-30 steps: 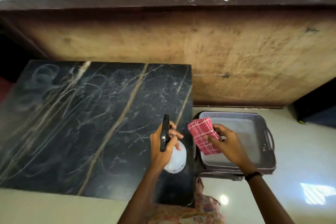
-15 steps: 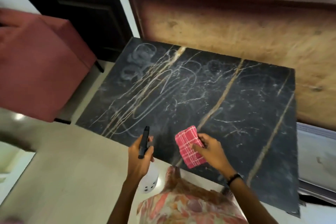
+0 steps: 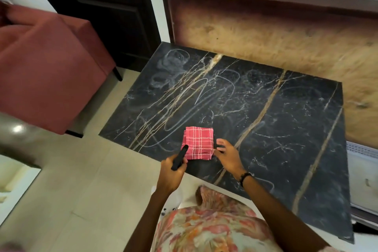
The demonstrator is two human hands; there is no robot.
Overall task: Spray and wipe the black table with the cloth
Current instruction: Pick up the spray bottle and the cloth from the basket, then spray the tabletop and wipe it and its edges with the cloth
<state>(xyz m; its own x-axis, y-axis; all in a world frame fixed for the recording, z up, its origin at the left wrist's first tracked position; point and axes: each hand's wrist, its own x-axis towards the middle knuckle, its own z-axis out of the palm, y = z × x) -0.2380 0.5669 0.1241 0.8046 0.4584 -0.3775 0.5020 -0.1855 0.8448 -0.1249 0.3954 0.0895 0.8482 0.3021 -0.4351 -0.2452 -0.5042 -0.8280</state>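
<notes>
Cloth [image 3: 198, 143] on black table [image 3: 276, 129]; right hand [image 3: 228, 155] beside

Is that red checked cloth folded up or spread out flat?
Folded. The red checked cloth lies on the black table as a small thick square with layered edges on its left side, beside the right hand.

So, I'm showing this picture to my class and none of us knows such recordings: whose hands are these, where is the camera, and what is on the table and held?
No machine here: a person wears one camera on the head, looking down at their own hands. The left hand grips the black trigger of a white spray bottle. The right hand rests open beside a folded red checked cloth, fingertips at its edge. The cloth lies on the black marble-patterned table, which bears pale smear marks.
</notes>
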